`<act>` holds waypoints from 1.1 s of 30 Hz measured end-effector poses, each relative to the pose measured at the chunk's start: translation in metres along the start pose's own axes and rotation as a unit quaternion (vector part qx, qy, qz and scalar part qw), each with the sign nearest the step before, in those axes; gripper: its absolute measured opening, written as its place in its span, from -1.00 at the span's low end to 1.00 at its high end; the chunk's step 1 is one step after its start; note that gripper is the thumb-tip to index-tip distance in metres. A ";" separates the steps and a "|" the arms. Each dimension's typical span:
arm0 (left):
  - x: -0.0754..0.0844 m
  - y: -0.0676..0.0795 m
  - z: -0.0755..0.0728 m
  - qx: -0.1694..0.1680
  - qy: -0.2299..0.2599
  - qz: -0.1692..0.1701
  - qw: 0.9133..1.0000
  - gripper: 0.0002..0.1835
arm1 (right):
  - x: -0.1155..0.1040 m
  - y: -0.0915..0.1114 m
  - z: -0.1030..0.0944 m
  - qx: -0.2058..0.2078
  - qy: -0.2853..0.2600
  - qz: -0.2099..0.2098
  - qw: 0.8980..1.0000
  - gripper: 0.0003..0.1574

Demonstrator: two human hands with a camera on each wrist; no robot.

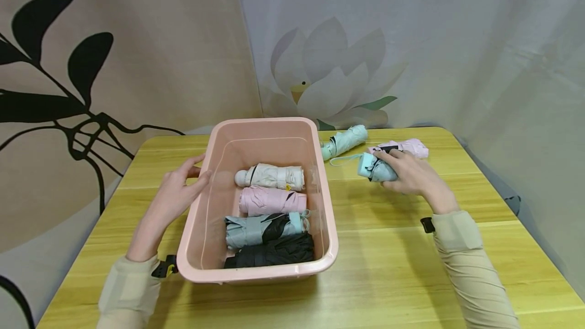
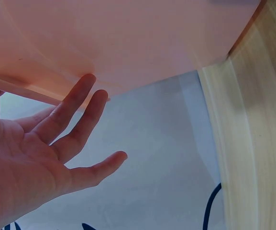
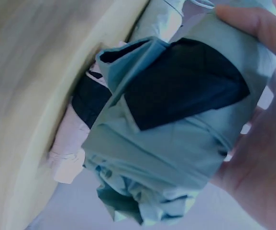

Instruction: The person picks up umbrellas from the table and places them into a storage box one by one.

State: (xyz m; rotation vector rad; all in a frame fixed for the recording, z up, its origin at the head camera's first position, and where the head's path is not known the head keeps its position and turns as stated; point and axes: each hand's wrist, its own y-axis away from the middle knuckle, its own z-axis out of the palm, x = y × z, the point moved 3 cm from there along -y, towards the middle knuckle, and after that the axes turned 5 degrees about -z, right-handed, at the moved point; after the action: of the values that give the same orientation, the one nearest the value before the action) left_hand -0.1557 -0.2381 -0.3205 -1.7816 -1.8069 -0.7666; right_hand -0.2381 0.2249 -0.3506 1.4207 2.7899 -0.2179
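Observation:
My right hand (image 1: 409,174) grips a folded pale-blue compact umbrella (image 1: 378,167) over the right half of the table. In the right wrist view this umbrella (image 3: 176,129) shows a dark strap patch and bunched fabric at one end. My left hand (image 1: 175,192) is at the left rim of a pink plastic bin (image 1: 326,207), thumb over the rim. Its fingers (image 2: 78,127) are extended and spread along the outer wall. Inside the bin lie a white umbrella (image 1: 274,176), a pink umbrella (image 1: 272,201), a grey-blue umbrella (image 1: 249,231) and a black umbrella (image 1: 279,252).
A mint-green folded umbrella (image 1: 347,141) lies on the wooden table (image 1: 379,278), right of the bin. Beside it is a pale-pink umbrella (image 1: 413,147), partly behind my right hand. A printed curtain (image 1: 457,55) hangs behind the table's far edge.

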 end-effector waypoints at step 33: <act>0.001 0.000 0.000 -0.002 0.006 0.000 1.000 -0.32 | -0.034 -0.008 -0.048 0.085 0.029 -0.051 0.995 -0.14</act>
State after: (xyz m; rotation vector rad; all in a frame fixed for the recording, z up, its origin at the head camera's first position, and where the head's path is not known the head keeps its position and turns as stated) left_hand -0.1553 -0.2378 -0.3199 -1.7752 -1.7999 -0.7797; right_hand -0.2214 0.1989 -0.3003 1.3350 2.9578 -0.4324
